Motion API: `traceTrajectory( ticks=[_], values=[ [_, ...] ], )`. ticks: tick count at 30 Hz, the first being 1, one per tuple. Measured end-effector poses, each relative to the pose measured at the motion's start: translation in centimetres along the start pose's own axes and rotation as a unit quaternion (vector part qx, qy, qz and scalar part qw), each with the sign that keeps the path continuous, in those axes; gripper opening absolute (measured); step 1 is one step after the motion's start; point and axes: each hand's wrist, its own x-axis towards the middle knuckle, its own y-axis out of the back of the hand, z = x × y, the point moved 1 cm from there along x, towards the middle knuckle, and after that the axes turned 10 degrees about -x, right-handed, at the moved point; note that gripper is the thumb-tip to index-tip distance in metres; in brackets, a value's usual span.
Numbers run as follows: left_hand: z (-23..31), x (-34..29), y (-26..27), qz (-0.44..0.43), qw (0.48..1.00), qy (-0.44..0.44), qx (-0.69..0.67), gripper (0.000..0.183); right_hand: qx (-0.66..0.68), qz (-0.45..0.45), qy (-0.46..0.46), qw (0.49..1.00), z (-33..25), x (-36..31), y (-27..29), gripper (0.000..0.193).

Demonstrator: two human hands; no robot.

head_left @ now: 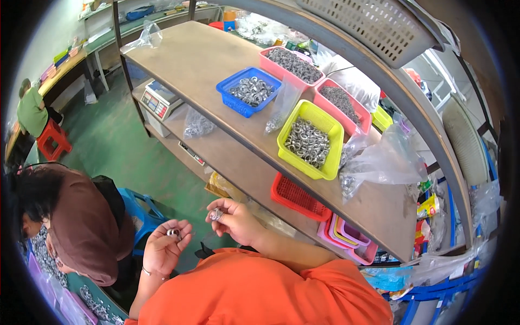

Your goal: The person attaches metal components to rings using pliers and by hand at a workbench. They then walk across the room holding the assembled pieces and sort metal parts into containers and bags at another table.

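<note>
My left hand [162, 250], with a thin bracelet at the wrist, pinches a small silvery metal ring [173, 233] between thumb and fingers. A short way to its right and slightly higher, my right hand [238, 222] has its fingers curled round a small shiny metal piece [215, 214], which looks like one or more rings. The hands are apart, in the air before my orange shirt. On the shelf beyond, a yellow basket [286, 142] and a blue basket [244, 110] hold many metal rings. Pink trays [364, 115] hold smaller grey metal parts.
To my left, close by, a person in a brown head covering [89, 216] bends over a table of metal parts. A blue stool [142, 208] stands near. The metal rack's brown shelf [200, 49] stretches ahead. A scale [160, 100] and red basket [298, 197] sit below.
</note>
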Motion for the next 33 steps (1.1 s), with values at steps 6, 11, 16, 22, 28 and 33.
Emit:
traceTrajectory(
  ticks=[6, 11, 16, 22, 28, 33],
  values=[
    [1.0, 0.0, -0.4, -0.035, 0.995, -0.04, -0.081, 0.035, 0.164, 0.015, -0.057, 0.985, 0.7, 0.9, 0.1, 0.018],
    [0.8, 0.4, -0.4, 0.01, 0.997, -0.043, -0.065, 0.037, -0.094, -0.05, -0.081, 0.991, -1.2, 2.3, -1.9, 0.009],
    [0.6, 2.1, -1.2, -0.008, 0.999, -0.02, -0.04, 0.039, -0.498, -0.07, 0.253, 0.826, -0.9, 4.7, -4.2, 0.03],
    [1.4, 4.9, -1.6, -0.01, 0.999, -0.051, -0.013, 0.031, -0.413, -0.096, 0.282, 0.861, -2.3, 8.4, -2.4, 0.026],
    [2.5, 8.2, -3.3, 0.062, 0.997, -0.052, 0.02, 0.023, -0.285, -0.066, 0.164, 0.942, -4.1, 11.7, 0.2, 0.027],
    [3.1, 10.8, -3.6, 0.027, 0.998, -0.051, -0.003, 0.026, -0.218, -0.063, 0.069, 0.971, -5.1, 13.9, 1.8, 0.029]
  ],
)
